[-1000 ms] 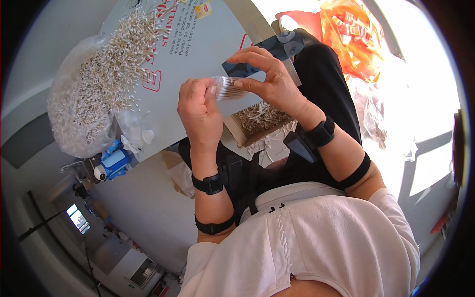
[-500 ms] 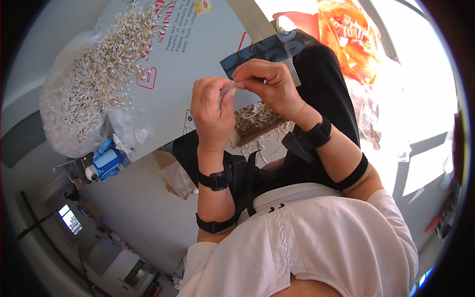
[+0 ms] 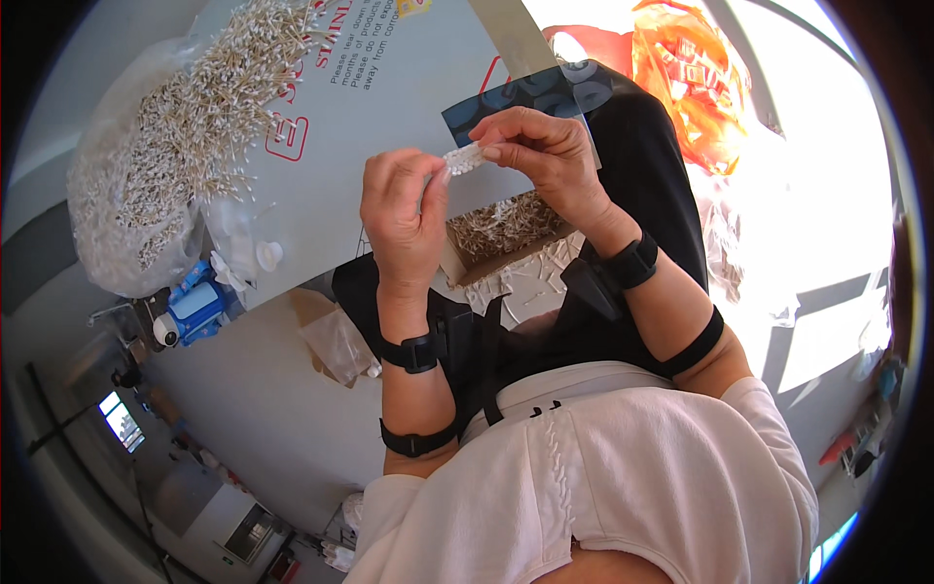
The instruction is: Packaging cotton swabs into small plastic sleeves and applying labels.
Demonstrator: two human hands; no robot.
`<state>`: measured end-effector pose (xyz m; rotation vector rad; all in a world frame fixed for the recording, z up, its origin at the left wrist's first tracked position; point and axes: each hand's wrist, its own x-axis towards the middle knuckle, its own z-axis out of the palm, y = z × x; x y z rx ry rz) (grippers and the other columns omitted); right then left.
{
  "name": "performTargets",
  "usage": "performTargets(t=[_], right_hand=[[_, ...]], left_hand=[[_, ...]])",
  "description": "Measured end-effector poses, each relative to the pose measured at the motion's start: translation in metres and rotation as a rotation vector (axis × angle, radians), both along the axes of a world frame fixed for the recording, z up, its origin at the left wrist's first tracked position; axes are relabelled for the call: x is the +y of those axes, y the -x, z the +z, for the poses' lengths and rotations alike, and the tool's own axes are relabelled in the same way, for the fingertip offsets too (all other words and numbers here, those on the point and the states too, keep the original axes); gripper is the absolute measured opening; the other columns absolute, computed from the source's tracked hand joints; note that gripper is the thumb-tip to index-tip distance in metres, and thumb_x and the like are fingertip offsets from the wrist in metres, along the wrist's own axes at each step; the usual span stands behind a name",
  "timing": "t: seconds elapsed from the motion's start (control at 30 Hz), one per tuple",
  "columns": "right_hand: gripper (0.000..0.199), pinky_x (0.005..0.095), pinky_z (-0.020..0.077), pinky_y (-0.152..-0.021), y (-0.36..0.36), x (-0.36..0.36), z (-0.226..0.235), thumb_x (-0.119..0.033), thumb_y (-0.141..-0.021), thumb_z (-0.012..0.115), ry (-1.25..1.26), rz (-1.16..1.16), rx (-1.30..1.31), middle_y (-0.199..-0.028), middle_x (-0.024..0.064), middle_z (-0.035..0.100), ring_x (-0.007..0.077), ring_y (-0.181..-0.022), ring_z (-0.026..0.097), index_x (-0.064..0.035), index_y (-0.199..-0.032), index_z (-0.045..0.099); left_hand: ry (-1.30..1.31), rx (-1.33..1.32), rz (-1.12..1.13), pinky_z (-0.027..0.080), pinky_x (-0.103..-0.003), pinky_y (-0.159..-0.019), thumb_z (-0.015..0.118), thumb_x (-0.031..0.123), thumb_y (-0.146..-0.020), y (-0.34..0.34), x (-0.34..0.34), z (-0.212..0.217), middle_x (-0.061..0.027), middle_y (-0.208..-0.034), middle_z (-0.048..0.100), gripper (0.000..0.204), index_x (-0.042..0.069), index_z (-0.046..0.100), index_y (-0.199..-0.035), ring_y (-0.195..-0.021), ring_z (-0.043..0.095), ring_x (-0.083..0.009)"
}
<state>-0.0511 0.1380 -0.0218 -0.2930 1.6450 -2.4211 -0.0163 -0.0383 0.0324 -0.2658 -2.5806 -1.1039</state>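
Note:
Pinched between my two hands, above the table's near edge, is a small bundle of cotton swabs (image 3: 464,160) with its white tips packed side by side. My left hand (image 3: 401,200) has thumb and fingertips closed at the bundle's left end. At its right end, my right hand (image 3: 547,161) grips it between thumb and forefinger. Below the hands sits an open cardboard box (image 3: 450,265) filled with loose cotton swabs (image 3: 511,229). A big heap of cotton swabs (image 3: 229,107) spills from a clear plastic bag (image 3: 97,229) at the table's far left.
The grey table surface (image 3: 389,107) carries red and black print. A dark translucent sheet (image 3: 462,117) lies behind my right hand. A blue and white object (image 3: 195,310) hangs by the table's left corner. An orange plastic bag (image 3: 691,83) is at the far right.
My hands have drawn slightly apart, and the row of white swab tips between them now shows. The left hand has shifted a little left.

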Motion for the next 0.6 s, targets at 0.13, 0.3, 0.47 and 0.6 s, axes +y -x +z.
performTargets(t=[0.13,0.3,0.47,0.6], right_hand=[[0.003,0.0232,0.0486,-0.081,-0.001,-0.001,-0.001,0.001,-0.088,0.067,0.005,-0.01,0.059,-0.103,0.005,0.068,0.0068,-0.088,0.058,0.0021,-0.091,0.067],[0.009,0.0265,0.0509,-0.073,-0.003,0.001,0.011,0.005,-0.084,0.068,-0.324,-0.095,0.393,-0.099,0.0086,0.066,0.0152,-0.084,0.063,0.001,-0.091,0.064],[0.014,0.0286,0.0523,-0.067,-0.005,0.003,0.014,0.007,-0.081,0.069,-0.438,-0.191,0.556,-0.096,0.0105,0.063,0.0229,-0.078,0.065,0.0006,-0.091,0.062],[0.016,0.0345,0.0532,-0.062,-0.008,-0.004,0.018,0.005,-0.075,0.069,-0.519,-0.212,0.676,-0.092,0.0104,0.059,0.0299,-0.075,0.064,-0.0016,-0.087,0.061]], left_hand=[[0.206,0.169,-0.082,0.049,-0.037,-0.068,0.068,-0.009,-0.07,0.002,0.001,-0.001,-0.0077,-0.089,0.057,0.022,0.003,0.059,-0.087,-0.081,0.056,-0.0269],[0.33,0.224,-0.06,0.049,-0.038,-0.066,0.066,-0.01,-0.065,-0.001,0.004,-0.002,-0.009,-0.089,0.054,0.026,0.003,0.056,-0.086,-0.08,0.055,-0.0291],[0.35,0.269,-0.11,0.047,-0.039,-0.071,0.067,-0.008,-0.065,0.0,0.002,-0.001,-0.0086,-0.093,0.057,0.028,0.002,0.059,-0.09,-0.084,0.056,-0.0283],[0.395,0.306,-0.142,0.045,-0.039,-0.074,0.067,-0.006,-0.066,0.004,0.011,0.001,-0.0075,-0.094,0.058,0.027,0.001,0.06,-0.09,-0.086,0.057,-0.0268]])
